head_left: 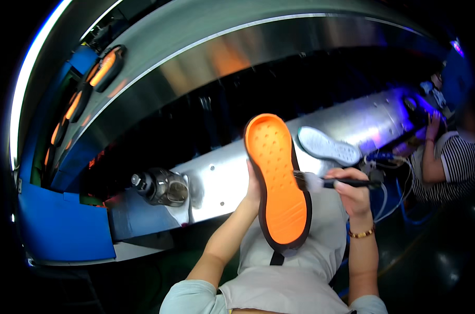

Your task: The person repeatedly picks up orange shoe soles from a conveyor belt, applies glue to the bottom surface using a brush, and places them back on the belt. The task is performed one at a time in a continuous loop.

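An orange shoe sole (279, 183) with a dark rim stands tilted up in front of my body, its dimpled inner face toward me. Its left edge is gripped by my left hand (253, 180), whose fingers are mostly hidden behind the sole. My right hand (353, 192) is closed around the black handle of a brush (316, 182). The bristles meet the right rim of the sole, about halfway along it. Just beyond the brush, a pale, perforated shoe sole (329, 146) lies on the metal bench.
The narrow metal bench (232, 180) runs across in front of me. On its left stands a dark translucent bottle (161, 187). Farther off, a curved conveyor (195, 31) carries several orange-and-black soles (105, 69). At the right, another person in a striped top (459, 157) works beside cables.
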Demonstrator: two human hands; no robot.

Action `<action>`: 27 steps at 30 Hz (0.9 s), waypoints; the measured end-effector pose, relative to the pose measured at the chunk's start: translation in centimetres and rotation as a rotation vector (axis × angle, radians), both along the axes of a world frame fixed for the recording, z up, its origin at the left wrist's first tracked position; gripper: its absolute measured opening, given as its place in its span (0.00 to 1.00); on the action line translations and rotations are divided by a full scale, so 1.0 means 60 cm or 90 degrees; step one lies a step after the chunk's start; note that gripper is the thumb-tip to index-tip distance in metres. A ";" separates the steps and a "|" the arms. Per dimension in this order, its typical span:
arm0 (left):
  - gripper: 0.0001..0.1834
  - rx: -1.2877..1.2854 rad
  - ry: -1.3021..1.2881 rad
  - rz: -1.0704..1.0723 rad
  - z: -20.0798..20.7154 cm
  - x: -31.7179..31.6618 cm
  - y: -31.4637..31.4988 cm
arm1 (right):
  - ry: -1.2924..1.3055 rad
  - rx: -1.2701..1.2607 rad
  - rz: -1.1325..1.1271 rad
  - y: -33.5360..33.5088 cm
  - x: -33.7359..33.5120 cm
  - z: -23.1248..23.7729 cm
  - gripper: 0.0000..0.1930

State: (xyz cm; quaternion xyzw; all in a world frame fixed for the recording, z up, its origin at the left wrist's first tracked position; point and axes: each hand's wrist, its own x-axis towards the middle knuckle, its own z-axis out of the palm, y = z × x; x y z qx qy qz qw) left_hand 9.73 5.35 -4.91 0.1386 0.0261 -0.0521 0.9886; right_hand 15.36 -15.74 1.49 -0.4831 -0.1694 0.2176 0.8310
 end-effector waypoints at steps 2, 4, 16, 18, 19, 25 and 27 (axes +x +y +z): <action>0.38 0.072 0.001 0.016 0.004 0.012 -0.016 | -0.005 -0.107 -0.005 0.023 0.007 -0.006 0.10; 0.40 0.158 0.025 0.062 0.017 0.009 -0.032 | -0.014 -0.136 -0.018 0.042 0.023 -0.012 0.09; 0.39 0.178 0.113 0.145 0.024 0.006 -0.039 | -0.586 -0.347 -0.107 0.135 0.007 0.017 0.09; 0.39 0.204 0.118 0.187 0.037 0.005 -0.015 | -0.628 -0.334 -0.088 0.112 -0.032 -0.002 0.08; 0.40 0.182 0.076 0.165 0.033 0.003 0.008 | -0.570 -0.348 0.011 0.092 -0.051 0.005 0.07; 0.42 0.191 0.041 0.097 0.054 -0.016 -0.002 | -0.444 -0.212 0.141 0.046 -0.024 0.043 0.06; 0.42 0.192 0.001 0.102 0.067 -0.016 -0.035 | -0.381 -0.187 0.036 0.057 0.011 0.074 0.07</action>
